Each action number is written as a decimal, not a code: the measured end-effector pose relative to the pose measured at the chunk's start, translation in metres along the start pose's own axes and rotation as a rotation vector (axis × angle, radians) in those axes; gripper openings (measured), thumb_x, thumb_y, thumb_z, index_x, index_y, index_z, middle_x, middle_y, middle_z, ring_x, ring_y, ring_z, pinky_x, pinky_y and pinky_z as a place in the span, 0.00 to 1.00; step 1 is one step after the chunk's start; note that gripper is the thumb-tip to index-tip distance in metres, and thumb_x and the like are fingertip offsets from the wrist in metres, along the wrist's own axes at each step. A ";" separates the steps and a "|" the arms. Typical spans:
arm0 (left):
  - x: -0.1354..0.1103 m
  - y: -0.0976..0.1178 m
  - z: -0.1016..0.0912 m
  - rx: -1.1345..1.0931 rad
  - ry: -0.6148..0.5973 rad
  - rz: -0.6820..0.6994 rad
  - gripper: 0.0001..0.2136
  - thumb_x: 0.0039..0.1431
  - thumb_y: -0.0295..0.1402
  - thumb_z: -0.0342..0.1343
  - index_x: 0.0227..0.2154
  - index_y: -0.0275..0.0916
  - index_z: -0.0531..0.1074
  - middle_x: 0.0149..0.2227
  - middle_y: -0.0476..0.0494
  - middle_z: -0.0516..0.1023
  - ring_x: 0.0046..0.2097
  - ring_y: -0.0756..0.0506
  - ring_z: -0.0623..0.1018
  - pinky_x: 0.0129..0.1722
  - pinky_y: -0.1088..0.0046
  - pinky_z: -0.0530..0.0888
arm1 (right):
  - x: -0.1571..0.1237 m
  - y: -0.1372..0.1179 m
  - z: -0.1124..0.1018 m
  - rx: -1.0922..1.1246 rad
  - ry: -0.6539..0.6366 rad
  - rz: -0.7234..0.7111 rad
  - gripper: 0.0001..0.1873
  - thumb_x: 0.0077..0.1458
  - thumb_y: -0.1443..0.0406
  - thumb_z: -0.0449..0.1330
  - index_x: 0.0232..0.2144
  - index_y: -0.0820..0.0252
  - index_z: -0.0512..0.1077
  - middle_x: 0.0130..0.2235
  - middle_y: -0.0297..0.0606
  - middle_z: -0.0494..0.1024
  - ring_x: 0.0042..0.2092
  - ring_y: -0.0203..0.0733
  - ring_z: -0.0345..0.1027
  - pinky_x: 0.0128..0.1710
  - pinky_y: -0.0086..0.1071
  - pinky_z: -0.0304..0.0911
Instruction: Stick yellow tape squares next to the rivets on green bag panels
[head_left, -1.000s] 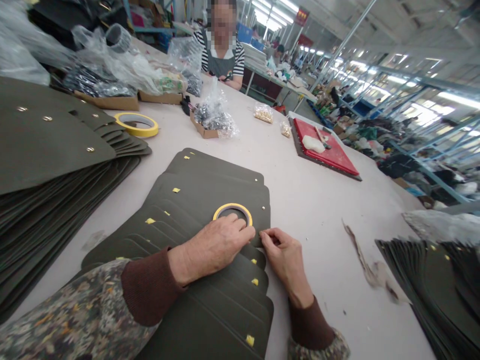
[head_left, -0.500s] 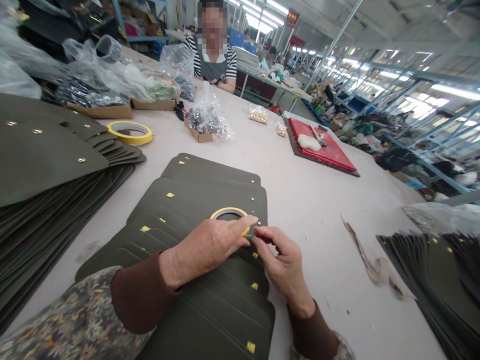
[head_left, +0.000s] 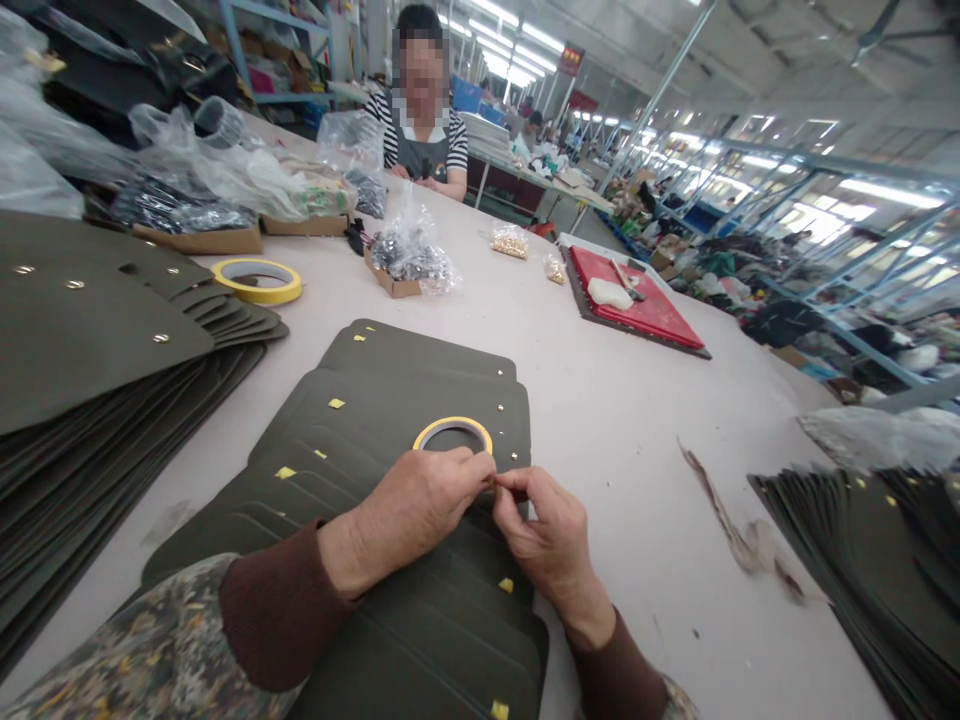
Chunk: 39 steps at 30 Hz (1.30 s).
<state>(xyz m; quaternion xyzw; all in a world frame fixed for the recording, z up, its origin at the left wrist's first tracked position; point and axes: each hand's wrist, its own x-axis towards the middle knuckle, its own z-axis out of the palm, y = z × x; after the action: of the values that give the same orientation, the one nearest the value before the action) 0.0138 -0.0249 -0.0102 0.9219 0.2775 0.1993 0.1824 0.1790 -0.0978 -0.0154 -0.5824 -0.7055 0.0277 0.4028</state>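
Observation:
My left hand is closed, its thumb and fingers pinched at the near edge of a roll of yellow tape. The roll's near part is hidden behind that hand. Fingertip to fingertip with it, my right hand pinches a tiny yellowish bit that looks like tape; the fingers mostly cover it. Under both hands lies an overlapping stack of dark olive panels. Small yellow tape squares dot the panels, and metal studs line their right edge.
At left stands a thick pile of olive panels, with another yellow tape roll beside it. Bagged parts, bags of gold pieces and a red board lie farther back. More panels fan out at right. A co-worker sits opposite.
My left fingers have curled from stretched out into a pinch, and both hands' fingertips have come together. The tape roll has shifted slightly left. The co-worker's hands have moved a little.

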 end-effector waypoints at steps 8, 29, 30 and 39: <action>-0.002 0.012 0.001 0.014 0.112 0.102 0.07 0.65 0.26 0.46 0.33 0.40 0.67 0.30 0.50 0.71 0.31 0.49 0.72 0.29 0.75 0.67 | 0.007 0.012 0.000 0.556 -0.012 0.727 0.11 0.50 0.59 0.63 0.27 0.61 0.74 0.20 0.30 0.73 0.20 0.33 0.66 0.20 0.26 0.63; 0.000 0.000 0.003 0.297 -0.080 -0.078 0.05 0.64 0.24 0.48 0.37 0.40 0.66 0.36 0.44 0.70 0.38 0.42 0.70 0.34 0.67 0.73 | 0.017 0.041 0.002 0.158 -0.122 0.687 0.17 0.52 0.54 0.61 0.39 0.60 0.73 0.17 0.27 0.70 0.17 0.35 0.64 0.17 0.27 0.62; 0.000 -0.001 0.004 0.299 -0.079 -0.078 0.05 0.63 0.24 0.48 0.37 0.40 0.66 0.36 0.44 0.70 0.38 0.43 0.71 0.34 0.68 0.73 | 0.014 0.041 0.001 0.166 -0.102 0.704 0.18 0.52 0.54 0.61 0.40 0.60 0.72 0.18 0.27 0.71 0.18 0.36 0.65 0.17 0.27 0.63; 0.000 -0.005 0.005 0.318 -0.071 -0.086 0.04 0.65 0.27 0.47 0.37 0.40 0.66 0.34 0.45 0.70 0.34 0.44 0.73 0.34 0.67 0.72 | 0.004 0.035 0.005 -0.033 -0.051 0.482 0.15 0.57 0.56 0.57 0.30 0.59 0.78 0.27 0.38 0.80 0.27 0.40 0.70 0.29 0.31 0.64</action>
<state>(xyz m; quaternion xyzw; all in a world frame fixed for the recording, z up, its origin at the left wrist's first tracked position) 0.0140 -0.0218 -0.0165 0.9330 0.3380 0.1124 0.0523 0.2033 -0.0813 -0.0346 -0.7394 -0.5566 0.1261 0.3571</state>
